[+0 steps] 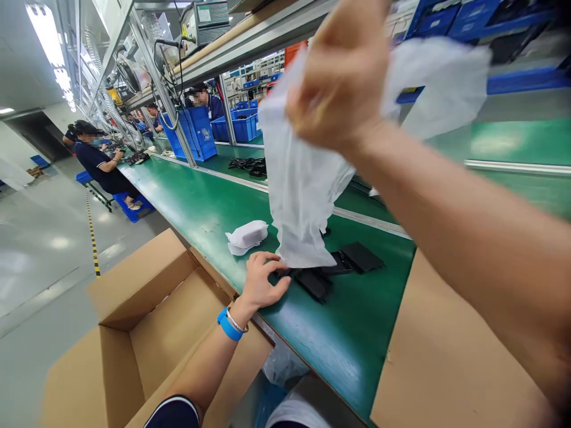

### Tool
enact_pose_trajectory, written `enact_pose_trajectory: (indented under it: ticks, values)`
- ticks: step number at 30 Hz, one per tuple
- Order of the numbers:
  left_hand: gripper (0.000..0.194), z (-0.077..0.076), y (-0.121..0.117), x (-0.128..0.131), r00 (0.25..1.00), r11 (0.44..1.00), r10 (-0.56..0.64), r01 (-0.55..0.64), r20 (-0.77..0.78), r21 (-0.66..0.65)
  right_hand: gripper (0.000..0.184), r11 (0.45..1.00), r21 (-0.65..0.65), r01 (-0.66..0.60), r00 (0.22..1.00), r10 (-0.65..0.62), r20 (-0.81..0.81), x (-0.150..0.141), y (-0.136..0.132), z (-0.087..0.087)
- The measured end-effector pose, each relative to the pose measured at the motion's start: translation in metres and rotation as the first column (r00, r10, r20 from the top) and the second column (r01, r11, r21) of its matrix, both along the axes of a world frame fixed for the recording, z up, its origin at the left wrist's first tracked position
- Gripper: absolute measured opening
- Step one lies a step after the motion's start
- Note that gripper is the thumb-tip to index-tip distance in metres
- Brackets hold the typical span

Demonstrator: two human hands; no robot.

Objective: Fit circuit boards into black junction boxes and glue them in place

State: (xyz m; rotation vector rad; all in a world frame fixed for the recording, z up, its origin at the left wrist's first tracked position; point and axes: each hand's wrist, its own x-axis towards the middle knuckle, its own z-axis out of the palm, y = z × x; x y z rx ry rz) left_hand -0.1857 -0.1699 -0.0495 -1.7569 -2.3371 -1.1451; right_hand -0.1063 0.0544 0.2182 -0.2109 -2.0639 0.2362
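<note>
My right hand (341,77) is raised close to the camera, closed on the top of a white foam bag (303,190) that hangs down over the green conveyor belt (196,202). My left hand (263,279) rests on the belt's near edge, fingers curled onto a black flat part (314,282) just under the bag's lower end. More black flat parts (361,257) lie beside it. A wrapped white packet (247,236) lies on the belt to the left of my left hand.
An open cardboard box (147,333) stands below the belt at the left. A flat cardboard sheet (441,356) lies on the belt at the right. Blue bins (196,134) and black cables (250,165) sit farther along. Other people work at the line's far left.
</note>
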Motion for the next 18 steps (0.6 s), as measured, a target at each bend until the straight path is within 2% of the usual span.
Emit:
enact_pose_trajectory:
  ticks: [1,3,5,6,7,9,11,13,15,18]
  values:
    - [0.020,0.004,0.001,-0.008,0.997,0.997,0.071,-0.071,0.009,0.021,0.012,0.992,0.097,0.074,0.961,-0.097,0.260,-0.009,-0.010,-0.023]
    - [0.034,0.012,0.005,-0.032,0.970,0.969,0.241,-0.243,0.037,0.049,0.012,0.992,0.122,-0.011,0.866,-0.052,0.497,-0.028,-0.026,-0.074]
    - [0.057,0.020,0.013,-0.061,0.934,0.936,0.349,-0.351,0.073,0.021,0.010,0.990,0.109,-0.085,0.765,-0.005,0.644,-0.043,-0.035,-0.124]
    - [0.063,0.023,0.017,-0.075,0.927,0.931,0.363,-0.363,0.096,-0.018,0.007,0.988,0.097,-0.117,0.715,0.016,0.699,-0.049,-0.038,-0.146]
    - [0.062,0.024,0.021,-0.088,0.924,0.932,0.362,-0.357,0.124,-0.063,0.005,0.986,0.085,-0.144,0.667,0.034,0.744,-0.053,-0.039,-0.166]
    - [0.047,0.024,0.029,-0.107,0.912,0.930,0.360,-0.334,0.196,-0.156,0.016,0.980,0.060,-0.192,0.589,0.066,0.805,-0.058,-0.043,-0.196]
    - [0.034,0.021,0.036,-0.119,0.880,0.915,0.382,-0.317,0.281,-0.251,0.030,0.976,0.040,-0.215,0.543,0.085,0.835,-0.060,-0.047,-0.214]
    - [0.034,0.015,0.039,-0.124,0.839,0.893,0.406,-0.281,0.361,-0.351,0.032,0.979,0.031,-0.203,0.531,0.083,0.843,-0.061,-0.051,-0.223]
    - [0.035,0.010,0.038,-0.124,0.805,0.872,0.417,-0.222,0.423,-0.435,0.027,0.985,0.029,-0.170,0.548,0.070,0.834,-0.062,-0.055,-0.227]
    - [0.034,0.004,0.032,-0.119,0.776,0.852,0.421,-0.159,0.471,-0.499,0.031,0.991,0.028,-0.131,0.603,0.057,0.795,-0.062,-0.061,-0.229]
